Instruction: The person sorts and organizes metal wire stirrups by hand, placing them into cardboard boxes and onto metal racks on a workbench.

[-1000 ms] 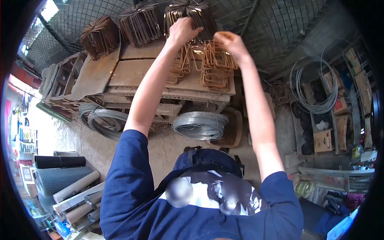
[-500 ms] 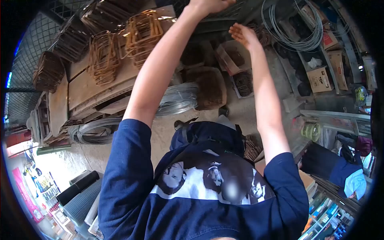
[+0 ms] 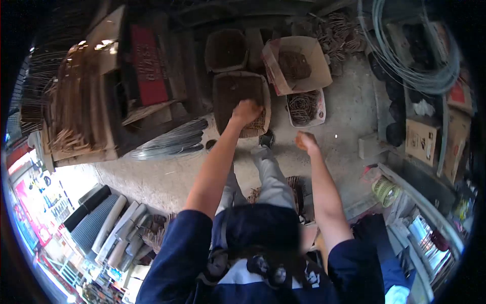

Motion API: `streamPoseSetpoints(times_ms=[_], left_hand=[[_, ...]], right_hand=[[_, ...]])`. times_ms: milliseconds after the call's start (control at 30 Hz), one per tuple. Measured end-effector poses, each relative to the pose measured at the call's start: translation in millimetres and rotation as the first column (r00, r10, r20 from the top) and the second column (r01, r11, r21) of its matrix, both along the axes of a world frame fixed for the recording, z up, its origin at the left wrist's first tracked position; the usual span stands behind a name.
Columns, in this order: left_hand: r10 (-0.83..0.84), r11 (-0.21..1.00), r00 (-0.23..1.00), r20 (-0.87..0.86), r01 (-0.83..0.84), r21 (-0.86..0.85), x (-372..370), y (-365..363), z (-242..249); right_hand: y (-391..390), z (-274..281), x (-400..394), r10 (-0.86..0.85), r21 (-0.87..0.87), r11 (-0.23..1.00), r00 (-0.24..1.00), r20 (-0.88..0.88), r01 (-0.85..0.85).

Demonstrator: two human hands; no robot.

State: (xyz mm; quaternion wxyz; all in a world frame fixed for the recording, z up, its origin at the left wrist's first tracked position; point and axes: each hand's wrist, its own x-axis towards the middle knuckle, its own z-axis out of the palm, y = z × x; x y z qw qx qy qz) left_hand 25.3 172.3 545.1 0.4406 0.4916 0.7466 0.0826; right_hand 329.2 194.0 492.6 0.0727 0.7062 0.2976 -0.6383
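Observation:
My left hand (image 3: 247, 112) is over the large box (image 3: 217, 104) with dark brown contents, its fingers curled. What it may hold is hidden. Thin brown pieces (image 3: 259, 121) show beside that hand, at the box's right side. My right hand (image 3: 305, 142) hangs above the concrete floor, fingers bent inward, and I cannot see anything in it. Just beyond it stands a small white box (image 3: 320, 114) of tangled rusty wire pieces (image 3: 302, 108). Behind that is an open cardboard box (image 3: 318, 66) with a brown coil (image 3: 293, 66) inside.
Another dark-filled container (image 3: 227, 49) stands farther back. Wire coils (image 3: 169, 142) lie at left below stacked rusty metal (image 3: 76, 96). A wire coil (image 3: 415, 71) hangs at right near cardboard boxes (image 3: 422, 139). Mesh rolls (image 3: 96, 225) are at lower left, a green basket (image 3: 386, 191) at right.
Both hands have come down and nearer my body; the left is now over the large box. My right hand's fingers went from spread to curled. The view has tilted and shifted.

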Motion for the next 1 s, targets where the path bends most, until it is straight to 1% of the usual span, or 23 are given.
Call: streamPoseSetpoints(times_ms=[33,100,133,200,233,300,333,400,433,467,533,567,600,633,667,700,733,800,867,900,933,967,1000], left_hand=[[0.033,0.993,0.999,0.003,-0.032,-0.114,4.7,-16.9,-25.2],[-0.012,0.964,1.0,-0.002,0.011,-0.266,9.7,-43.1,-41.9],[0.01,0.958,1.0,0.004,-0.009,-0.287,10.3,-59.9,-75.9],[0.066,0.898,0.996,0.06,-0.033,-0.439,17.4,-106.7,-163.2],[0.08,0.889,0.995,0.067,-0.041,-0.456,21.0,-121.7,-188.9],[0.2,0.932,0.98,0.004,-0.189,-0.31,25.2,-143.5,-238.7],[0.212,0.928,0.977,0.0,-0.202,-0.314,21.5,-147.7,-265.1],[0.166,0.933,0.986,-0.03,-0.167,-0.318,18.6,-157.4,-314.3],[0.141,0.919,0.99,-0.022,-0.139,-0.37,13.2,-149.4,-331.0],[0.151,0.911,0.988,-0.019,-0.147,-0.385,11.0,-145.8,-349.4],[0.024,0.946,0.995,-0.099,-0.054,-0.319,0.3,-124.6,-388.6],[0.119,0.971,0.99,-0.078,-0.133,-0.197,-7.2,-100.2,-382.0],[0.211,0.974,0.976,-0.049,-0.214,-0.073,-14.5,-71.0,-373.0],[0.258,0.966,0.965,-0.055,-0.255,0.048,-15.1,-55.2,-388.4],[0.303,0.941,0.951,-0.055,-0.289,0.174,-15.8,-38.7,-403.4],[0.29,0.92,0.955,-0.067,-0.259,0.294,-17.6,-17.3,-401.7],[0.277,0.884,0.958,-0.078,-0.223,0.41,-18.4,3.7,-398.4],[0.151,0.892,0.98,-0.131,-0.078,0.446,-16.7,31.5,-418.8],[0.133,0.919,0.981,-0.144,-0.068,0.388,-6.0,52.4,-431.4],[0.114,0.941,0.98,-0.16,-0.055,0.335,-3.7,60.5,-435.9],[0.117,0.941,0.981,-0.155,-0.06,0.332,-3.3,67.2,-442.4],[0.065,0.969,0.977,-0.205,-0.013,0.246,-3.1,74.0,-448.3],[0.007,0.987,0.968,-0.25,0.033,0.156,-2.3,78.2,-451.5]], right_hand=[[-6.3,-5.3,0.2,-0.024,-0.029,0.999,0.999,0.035,0.025],[-15.5,-25.5,-1.2,-0.009,-0.084,0.996,0.996,0.084,0.016],[-17.8,-41.6,-3.2,0.055,-0.1,0.994,0.995,0.082,-0.046],[-22.8,-83.4,-9.4,0.132,-0.142,0.983,0.988,0.085,-0.12],[-25.0,-105.6,-14.0,0.172,-0.15,0.976,0.983,0.071,-0.16],[-30.2,-159.9,-19.8,0.213,-0.162,0.964,0.977,0.009,-0.208],[-28.2,-183.5,-28.5,0.236,-0.181,0.957,0.971,0.024,-0.228],[-22.9,-228.6,-43.7,0.18,-0.203,0.962,0.983,-0.025,-0.182],[-18.0,-257.8,-50.7,0.19,-0.207,0.959,0.981,-0.028,-0.192],[-15.7,-286.2,-56.7,0.209,-0.164,0.962,0.976,-0.067,-0.218],[-3.9,-337.7,-74.5,0.25,0.002,0.967,0.953,-0.169,-0.253],[2.9,-355.6,-85.7,0.17,0.028,0.985,0.967,-0.188,-0.168],[9.7,-392.9,-85.5,0.16,0.029,0.987,0.946,-0.282,-0.158],[18.3,-401.3,-107.1,0.333,0.208,0.927,0.939,-0.081,-0.311],[27.7,-418.9,-120.6,0.404,0.218,0.899,0.912,-0.071,-0.381],[34.3,-434.0,-130.8,0.471,0.226,0.865,0.88,-0.061,-0.448],[42.5,-438.4,-140.4,0.491,0.158,0.864,0.87,-0.05,-0.479],[51.1,-428.8,-159.5,0.514,0.088,0.856,0.857,-0.038,-0.509],[45.7,-420.4,-175.4,0.518,0.39,0.77,0.852,0.08,-0.505],[43.3,-433.3,-174.9,0.52,0.387,0.77,0.85,0.081,-0.508],[38.2,-461.6,-169.3,0.434,0.407,0.821,0.901,0.009,-0.4],[32.9,-484.9,-162.8,0.342,0.419,0.862,0.938,-0.062,-0.286],[27.6,-500.0,-157.2,0.343,0.416,0.862,0.937,-0.057,-0.29]])
